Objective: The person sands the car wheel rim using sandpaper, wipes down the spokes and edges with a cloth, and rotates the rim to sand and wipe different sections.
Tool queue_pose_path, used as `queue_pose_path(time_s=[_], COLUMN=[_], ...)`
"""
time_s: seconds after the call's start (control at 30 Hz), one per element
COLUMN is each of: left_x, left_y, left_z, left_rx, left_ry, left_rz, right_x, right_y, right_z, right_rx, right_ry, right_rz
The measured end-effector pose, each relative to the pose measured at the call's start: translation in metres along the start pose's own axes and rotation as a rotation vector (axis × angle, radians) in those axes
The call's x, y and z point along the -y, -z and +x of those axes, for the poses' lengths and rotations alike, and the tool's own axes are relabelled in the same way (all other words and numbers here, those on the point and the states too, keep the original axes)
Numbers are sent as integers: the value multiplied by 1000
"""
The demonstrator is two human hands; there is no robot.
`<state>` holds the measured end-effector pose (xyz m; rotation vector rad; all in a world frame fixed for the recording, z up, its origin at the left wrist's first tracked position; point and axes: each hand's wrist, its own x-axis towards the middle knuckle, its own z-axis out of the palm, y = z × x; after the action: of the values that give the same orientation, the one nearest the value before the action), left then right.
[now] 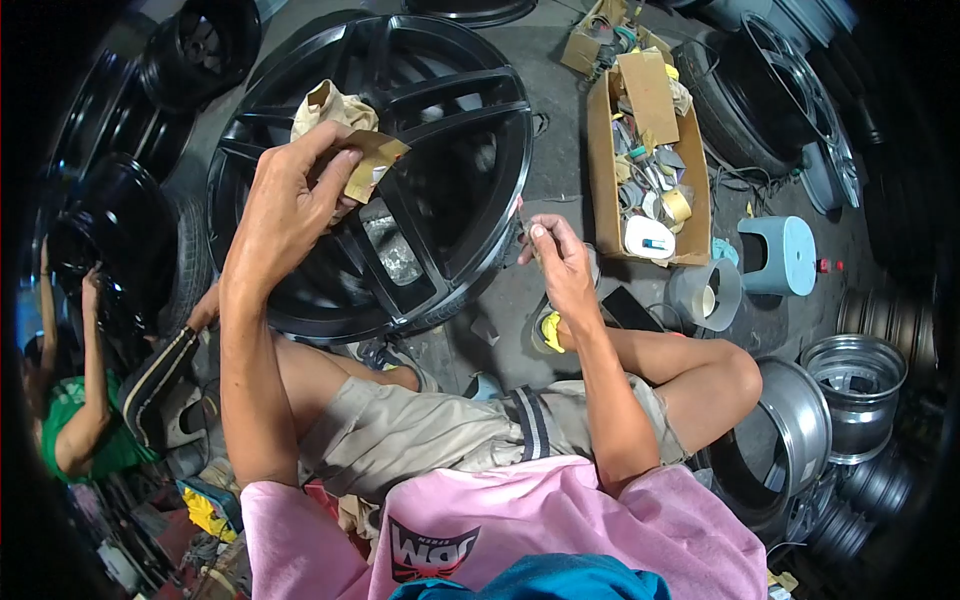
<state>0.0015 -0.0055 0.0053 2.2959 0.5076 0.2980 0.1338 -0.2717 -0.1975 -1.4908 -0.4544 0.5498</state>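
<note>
My left hand [290, 190] is closed, pinching a brown folded piece that looks like sandpaper [378, 165] between thumb and fingers. Just behind it a beige cloth [352, 113] shows over the wheel's middle; whether my hand touches it I cannot tell. Below both lies a large black spoked wheel rim [452, 98], flat in front of my legs. To the right of the rim my right hand [562, 258] is closed in a pinch on a thin tool with a pinkish tip [520, 207]. Its exact kind is too small to make out.
A cardboard box [602, 120] of tapes and tools stands at right. Near it are a translucent bucket [728, 300] and a light blue stool [785, 252]. Silver rims [800, 410] lie lower right, black rims [115, 200] at left. Another person in a green shirt [80, 410] works there.
</note>
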Motion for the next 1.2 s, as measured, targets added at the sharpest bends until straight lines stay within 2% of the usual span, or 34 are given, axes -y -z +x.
queue_pose_path(time_s=[0.07,0.2,0.27,0.5,0.57,0.8,1.2], left_x=[2,3,1,6,10,9,7], left_y=[2,0,-1,0,0,0,0], left_z=[1,1,0,1,2,0,0], left_rx=[6,3,0,-18,-27,-5,-28], left_ry=[-76,-50,-40,-58,-132,-63,-126], left_rz=[94,49,0,44,114,35,94], right_x=[1,9,11,5,2,-4,16], right_y=[-1,3,4,-3,-5,-4,2], right_z=[-9,-17,-16,-5,-4,-15,-11], right_rx=[48,45,-70,-86,-82,-125,-171], right_ry=[-36,-77,-23,156,153,173,304], right_rz=[24,6,-11,-93,-91,-134,-365])
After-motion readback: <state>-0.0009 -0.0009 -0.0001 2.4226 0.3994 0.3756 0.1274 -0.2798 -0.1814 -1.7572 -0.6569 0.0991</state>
